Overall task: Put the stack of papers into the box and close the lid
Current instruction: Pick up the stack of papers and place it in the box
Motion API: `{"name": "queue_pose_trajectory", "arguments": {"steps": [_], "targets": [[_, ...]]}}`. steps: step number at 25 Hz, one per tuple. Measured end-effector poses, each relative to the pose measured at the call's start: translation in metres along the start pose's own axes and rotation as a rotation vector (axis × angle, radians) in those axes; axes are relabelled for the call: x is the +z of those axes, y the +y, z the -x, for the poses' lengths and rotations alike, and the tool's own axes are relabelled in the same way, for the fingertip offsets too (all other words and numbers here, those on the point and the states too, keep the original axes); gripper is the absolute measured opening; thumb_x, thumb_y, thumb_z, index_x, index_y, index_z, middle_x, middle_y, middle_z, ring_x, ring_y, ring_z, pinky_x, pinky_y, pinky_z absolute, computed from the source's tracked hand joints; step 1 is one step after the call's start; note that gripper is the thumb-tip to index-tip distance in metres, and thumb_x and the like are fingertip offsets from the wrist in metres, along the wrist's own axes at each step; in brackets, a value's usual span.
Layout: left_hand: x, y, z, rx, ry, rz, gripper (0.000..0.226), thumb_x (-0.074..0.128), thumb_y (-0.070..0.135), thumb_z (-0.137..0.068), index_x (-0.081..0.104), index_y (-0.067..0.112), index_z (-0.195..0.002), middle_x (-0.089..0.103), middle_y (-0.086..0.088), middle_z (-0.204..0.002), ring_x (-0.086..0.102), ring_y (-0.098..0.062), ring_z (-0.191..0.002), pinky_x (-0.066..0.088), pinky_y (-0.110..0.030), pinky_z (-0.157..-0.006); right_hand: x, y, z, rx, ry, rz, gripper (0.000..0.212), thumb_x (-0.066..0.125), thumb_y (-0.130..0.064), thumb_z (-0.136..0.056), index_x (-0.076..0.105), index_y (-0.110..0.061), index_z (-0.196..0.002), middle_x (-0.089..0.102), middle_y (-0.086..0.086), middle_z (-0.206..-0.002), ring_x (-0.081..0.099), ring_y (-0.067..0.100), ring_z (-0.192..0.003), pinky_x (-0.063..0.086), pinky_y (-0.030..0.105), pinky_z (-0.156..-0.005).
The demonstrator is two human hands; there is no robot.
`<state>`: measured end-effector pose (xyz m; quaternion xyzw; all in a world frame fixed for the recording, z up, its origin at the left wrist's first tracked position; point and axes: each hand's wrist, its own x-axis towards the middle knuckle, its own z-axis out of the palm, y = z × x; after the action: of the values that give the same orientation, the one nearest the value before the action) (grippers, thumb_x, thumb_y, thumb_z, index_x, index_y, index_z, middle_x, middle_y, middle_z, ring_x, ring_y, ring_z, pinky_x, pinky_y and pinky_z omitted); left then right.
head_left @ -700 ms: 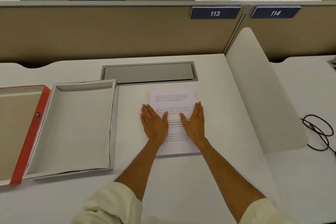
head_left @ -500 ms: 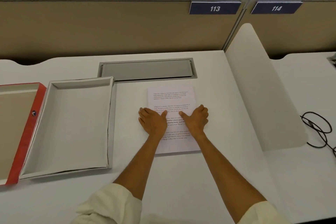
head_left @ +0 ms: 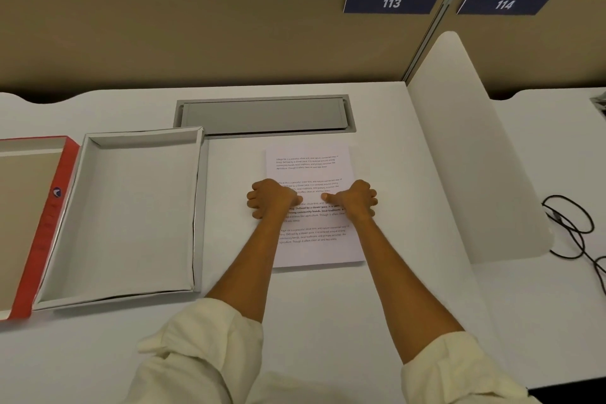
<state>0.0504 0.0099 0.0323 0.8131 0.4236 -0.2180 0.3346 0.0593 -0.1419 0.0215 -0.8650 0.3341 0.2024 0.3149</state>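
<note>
A stack of white printed papers (head_left: 311, 249) lies flat on the white desk, right of centre. My left hand (head_left: 270, 198) sits at the stack's left edge, fingers curled down over the edge, thumb on top of the sheets. My right hand (head_left: 357, 198) mirrors it at the right edge. Both hands grip the stack, which still rests on the desk. The open grey box (head_left: 137, 141) stands empty to the left, a small gap from the papers. Its red-edged lid (head_left: 49, 223) lies open further left, partly out of frame.
A grey metal cable hatch (head_left: 265, 115) is set into the desk behind the papers. A white divider panel (head_left: 475, 154) rises on the right, with black cables (head_left: 574, 226) beyond it. A beige partition (head_left: 196, 36) with labels 113 and 114 closes the back.
My hands lay flat on the papers with fingers spread; they have slid outward to the side edges and the fingers have curled down around the stack.
</note>
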Motion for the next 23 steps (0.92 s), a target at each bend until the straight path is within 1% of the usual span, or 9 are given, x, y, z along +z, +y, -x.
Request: {"name": "queue_pose_trajectory", "arguments": {"steps": [4,7,12,15,17,18,19,21,23], "targets": [[-0.009,0.001,-0.004,0.014,-0.052,-0.052,0.083,0.088,0.04,-0.065,0.046,0.007,-0.129,0.051,-0.015,-0.135,0.049,-0.03,-0.124,0.045,-0.041,-0.101,-0.004,-0.003,0.001,-0.013,-0.031,-0.003,0.085,0.089,-0.04,-0.061,0.046,-0.007,-0.126,0.042,0.018,-0.136,0.041,0.035,-0.128,0.041,0.05,-0.1],[-0.008,0.0,-0.005,0.013,-0.061,-0.06,0.079,0.088,0.039,-0.066,0.048,0.009,-0.127,0.05,-0.015,-0.135,0.047,-0.03,-0.124,0.044,-0.041,-0.101,-0.002,-0.008,0.004,-0.036,-0.009,0.021,0.091,0.089,-0.039,-0.06,0.04,-0.004,-0.129,0.043,0.019,-0.136,0.044,0.035,-0.127,0.043,0.047,-0.099],[-0.001,0.003,0.003,-0.001,-0.012,-0.034,0.089,0.088,0.032,-0.065,0.038,0.006,-0.133,0.041,-0.017,-0.139,0.044,-0.031,-0.127,0.043,-0.043,-0.102,-0.005,-0.005,0.003,-0.087,-0.029,0.0,0.093,0.09,-0.039,-0.059,0.038,-0.004,-0.127,0.052,0.017,-0.13,0.053,0.035,-0.122,0.046,0.047,-0.099],[0.001,0.002,0.005,0.044,0.001,0.028,0.091,0.089,0.026,-0.065,0.034,0.004,-0.134,0.045,-0.017,-0.137,0.049,-0.03,-0.123,0.047,-0.039,-0.098,-0.009,-0.004,0.001,-0.164,-0.055,-0.007,0.093,0.092,-0.036,-0.058,0.039,0.001,-0.125,0.051,0.017,-0.127,0.055,0.033,-0.12,0.049,0.038,-0.094],[-0.001,-0.001,0.003,0.085,-0.029,0.119,0.089,0.089,0.022,-0.064,0.033,0.004,-0.13,0.053,-0.016,-0.131,0.058,-0.028,-0.112,0.052,-0.038,-0.095,-0.009,-0.003,0.002,-0.193,-0.055,-0.06,0.092,0.092,-0.031,-0.057,0.038,0.002,-0.123,0.055,0.018,-0.125,0.059,0.032,-0.116,0.049,0.03,-0.085],[-0.003,-0.004,0.002,0.093,-0.044,0.163,0.088,0.09,0.022,-0.064,0.033,0.005,-0.129,0.056,-0.015,-0.128,0.061,-0.027,-0.108,0.053,-0.039,-0.095,-0.009,-0.001,0.002,-0.191,-0.056,-0.099,0.092,0.093,-0.03,-0.057,0.036,0.001,-0.122,0.057,0.018,-0.124,0.06,0.031,-0.114,0.048,0.03,-0.083],[-0.005,-0.007,0.0,0.097,-0.053,0.196,0.09,0.091,0.022,-0.063,0.033,0.004,-0.129,0.058,-0.015,-0.127,0.062,-0.029,-0.109,0.054,-0.04,-0.096,-0.009,0.0,0.002,-0.183,-0.057,-0.128,0.092,0.092,-0.03,-0.057,0.034,0.0,-0.123,0.059,0.017,-0.124,0.061,0.032,-0.114,0.049,0.031,-0.084],[-0.006,-0.013,-0.004,0.11,-0.075,0.236,0.091,0.092,0.024,-0.061,0.036,0.002,-0.129,0.059,-0.016,-0.127,0.062,-0.032,-0.115,0.054,-0.04,-0.097,-0.008,0.002,0.001,-0.152,-0.062,-0.145,0.093,0.091,-0.034,-0.058,0.035,-0.001,-0.124,0.059,0.017,-0.125,0.059,0.034,-0.116,0.05,0.039,-0.093],[-0.005,-0.019,-0.008,0.128,-0.101,0.273,0.081,0.092,0.024,-0.062,0.046,0.001,-0.124,0.061,-0.017,-0.127,0.063,-0.034,-0.114,0.056,-0.041,-0.094,-0.007,0.001,0.0,-0.12,-0.084,-0.151,0.086,0.091,-0.036,-0.059,0.044,-0.002,-0.122,0.061,0.016,-0.124,0.06,0.035,-0.115,0.05,0.047,-0.098]]}}
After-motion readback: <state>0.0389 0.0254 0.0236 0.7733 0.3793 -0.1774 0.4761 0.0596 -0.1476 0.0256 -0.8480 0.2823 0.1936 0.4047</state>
